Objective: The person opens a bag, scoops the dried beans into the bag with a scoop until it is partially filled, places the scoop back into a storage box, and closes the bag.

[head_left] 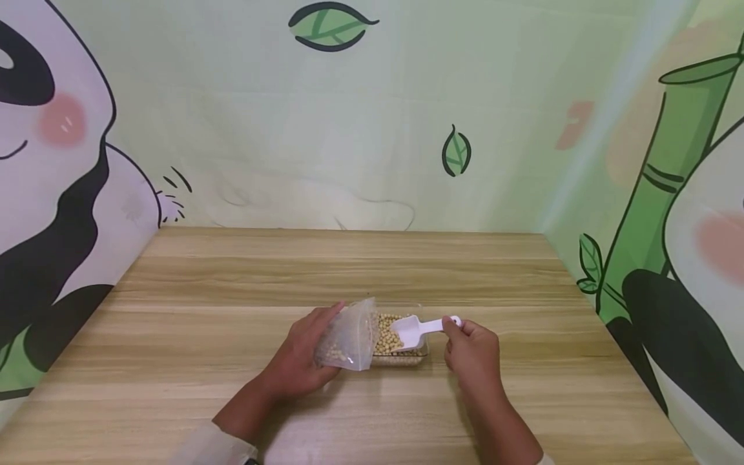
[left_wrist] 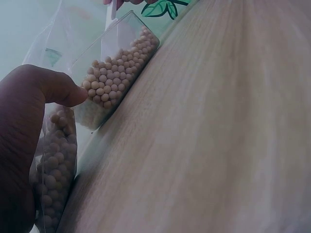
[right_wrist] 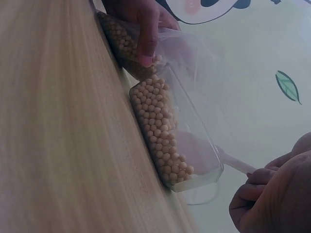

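My left hand (head_left: 305, 355) grips a clear plastic bag (head_left: 349, 339) with soybeans inside, its mouth toward a clear rectangular container (head_left: 401, 361). Many soybeans (left_wrist: 109, 80) fill part of that container, heaped unevenly along its wall. From the right, my right hand (head_left: 473, 352) pinches the handle of a small white scoop (head_left: 411, 332). The scoop's blade lies inside the container among the beans. In the left wrist view, the thumb (left_wrist: 60, 87) presses over the bag beside the container. Beans in the bag (right_wrist: 121, 43) show below my left fingers in the right wrist view.
The container stands on a wood-grain table (head_left: 232, 278). Behind the table hangs a pale green backdrop (head_left: 232, 116) with cartoon pandas, leaves and bamboo. It also runs along the table's left and right edges.
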A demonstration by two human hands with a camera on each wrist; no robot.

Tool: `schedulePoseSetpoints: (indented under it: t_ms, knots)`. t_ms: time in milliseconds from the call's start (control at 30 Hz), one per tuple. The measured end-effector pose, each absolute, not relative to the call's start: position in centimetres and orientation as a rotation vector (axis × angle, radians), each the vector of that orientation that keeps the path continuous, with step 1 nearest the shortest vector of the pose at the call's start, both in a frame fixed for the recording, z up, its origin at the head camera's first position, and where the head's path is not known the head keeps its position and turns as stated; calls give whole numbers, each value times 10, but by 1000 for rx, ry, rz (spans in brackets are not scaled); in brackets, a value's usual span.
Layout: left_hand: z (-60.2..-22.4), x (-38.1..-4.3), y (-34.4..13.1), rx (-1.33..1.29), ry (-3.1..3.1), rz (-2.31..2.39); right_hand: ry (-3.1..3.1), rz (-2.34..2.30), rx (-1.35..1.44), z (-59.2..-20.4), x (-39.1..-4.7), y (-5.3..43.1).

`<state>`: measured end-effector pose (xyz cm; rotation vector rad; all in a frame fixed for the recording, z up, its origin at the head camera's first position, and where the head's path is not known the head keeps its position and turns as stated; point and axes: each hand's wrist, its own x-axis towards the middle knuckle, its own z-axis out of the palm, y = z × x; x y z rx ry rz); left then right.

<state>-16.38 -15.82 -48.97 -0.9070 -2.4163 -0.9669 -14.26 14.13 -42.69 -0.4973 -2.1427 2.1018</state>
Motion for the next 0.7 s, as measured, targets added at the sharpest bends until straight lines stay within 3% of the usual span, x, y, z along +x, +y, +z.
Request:
schedulePoseSetpoints:
  t_ms: [700]
  knots:
    - [-493, -166, -159, -921, -2383, -940, -1889, 2547, -595, -436, -148, 149]
